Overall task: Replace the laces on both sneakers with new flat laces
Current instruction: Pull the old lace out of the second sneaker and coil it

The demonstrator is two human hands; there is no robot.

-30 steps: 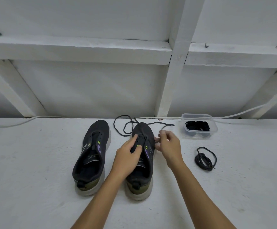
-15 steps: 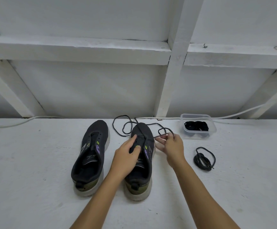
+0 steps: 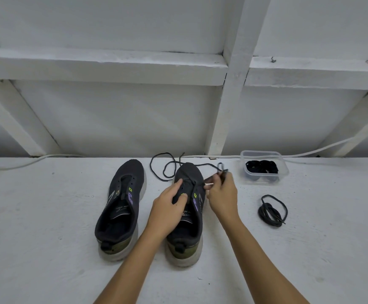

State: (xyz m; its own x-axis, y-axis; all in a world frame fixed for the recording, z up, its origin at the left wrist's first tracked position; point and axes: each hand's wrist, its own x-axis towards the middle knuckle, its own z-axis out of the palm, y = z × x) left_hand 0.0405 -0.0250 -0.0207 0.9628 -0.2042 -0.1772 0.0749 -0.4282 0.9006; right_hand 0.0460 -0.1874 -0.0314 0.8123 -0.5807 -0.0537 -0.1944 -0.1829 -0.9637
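Two dark sneakers, centre frame, on white table [image 3: 46, 216]. Left sneaker [image 3: 121, 207] has no lace. L hand [image 3: 169, 207] grips tongue area of right sneaker [image 3: 188, 216]. R hand [image 3: 222, 194] pinches dark lace [image 3: 163, 170] that loops past the toe. Coiled lace [image 3: 272, 210] at right of frame; clear tub [image 3: 264, 167] w/ black laces behind it.

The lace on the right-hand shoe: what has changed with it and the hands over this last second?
The right hand, pinching the lace, moved out from the shoe toward the box, drawing the lace with it. The left hand kept holding the shoe's tongue. The other shoe, the coiled lace and the box stayed put.
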